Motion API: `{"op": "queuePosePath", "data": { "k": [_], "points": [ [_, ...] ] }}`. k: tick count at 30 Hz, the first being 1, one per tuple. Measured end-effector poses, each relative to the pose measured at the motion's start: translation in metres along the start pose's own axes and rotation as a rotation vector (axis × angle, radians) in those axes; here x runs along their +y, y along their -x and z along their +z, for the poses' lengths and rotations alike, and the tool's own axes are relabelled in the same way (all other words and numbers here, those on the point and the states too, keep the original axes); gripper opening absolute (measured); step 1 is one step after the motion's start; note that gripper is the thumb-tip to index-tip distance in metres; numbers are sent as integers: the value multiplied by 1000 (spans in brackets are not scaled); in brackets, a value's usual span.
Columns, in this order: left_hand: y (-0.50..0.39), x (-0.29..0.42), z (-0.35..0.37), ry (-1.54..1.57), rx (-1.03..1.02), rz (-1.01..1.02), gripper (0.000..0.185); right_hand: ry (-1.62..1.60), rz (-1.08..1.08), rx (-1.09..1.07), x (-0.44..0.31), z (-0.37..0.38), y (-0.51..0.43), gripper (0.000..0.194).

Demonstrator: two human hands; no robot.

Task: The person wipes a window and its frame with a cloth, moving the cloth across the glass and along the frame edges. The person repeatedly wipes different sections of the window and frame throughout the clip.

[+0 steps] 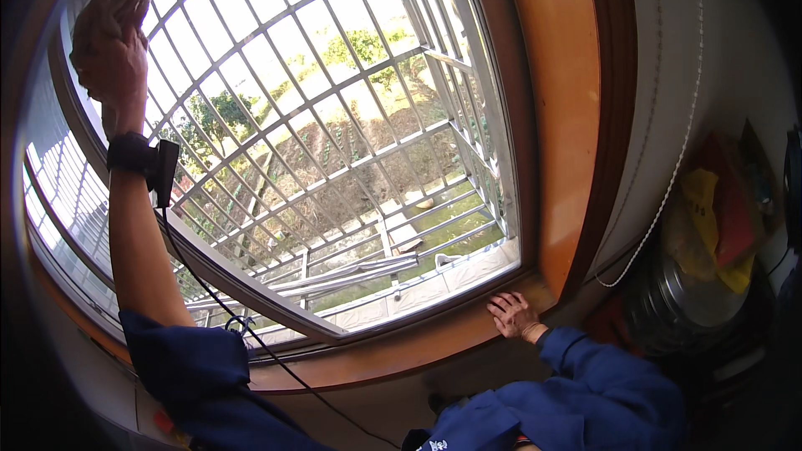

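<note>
My left hand (119,66) is raised at the upper left with a crumpled brownish cloth (130,0) in its grip. It is close to the upper part of a window sash (276,304) that stands swung open; whether the cloth touches the pane, I cannot tell. A dark band with a small black device (164,172) sits on my left wrist. My right hand (515,316) rests on the wooden window sill (413,351) near its right corner. Nothing is held in it, and its fingers are slightly spread.
Metal security bars (307,103) enclose the outside of the window. A thin black cable (276,357) runs from the wrist device past the sill. A beaded blind chain (680,156) hangs at right, above a large container (664,307) and a yellow bag (702,200).
</note>
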State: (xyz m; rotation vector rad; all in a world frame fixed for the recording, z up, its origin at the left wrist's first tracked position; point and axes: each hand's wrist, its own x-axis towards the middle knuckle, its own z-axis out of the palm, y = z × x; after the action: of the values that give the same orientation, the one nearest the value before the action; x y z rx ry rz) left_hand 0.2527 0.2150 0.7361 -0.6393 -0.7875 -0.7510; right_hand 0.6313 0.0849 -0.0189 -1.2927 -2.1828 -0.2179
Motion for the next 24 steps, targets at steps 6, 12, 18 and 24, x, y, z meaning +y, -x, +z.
{"op": "queuePosePath", "data": {
  "k": [6, 12, 18, 24],
  "points": [
    [-19, 127, -100, 457, 0, -69, 53, 1, -6, 1, -1, -1, -2, 37],
    [16, 176, -164, 740, -158, 20, 58, 3, 8, -11, -3, -5, -3, 37],
    [60, 191, -194, 751, -176, 202, 51, 15, 10, -24, -4, -4, -3, 37],
    [110, 194, -240, 951, -422, 315, 66, 1, 8, -4, -4, -3, -3, 37]
  ]
}}
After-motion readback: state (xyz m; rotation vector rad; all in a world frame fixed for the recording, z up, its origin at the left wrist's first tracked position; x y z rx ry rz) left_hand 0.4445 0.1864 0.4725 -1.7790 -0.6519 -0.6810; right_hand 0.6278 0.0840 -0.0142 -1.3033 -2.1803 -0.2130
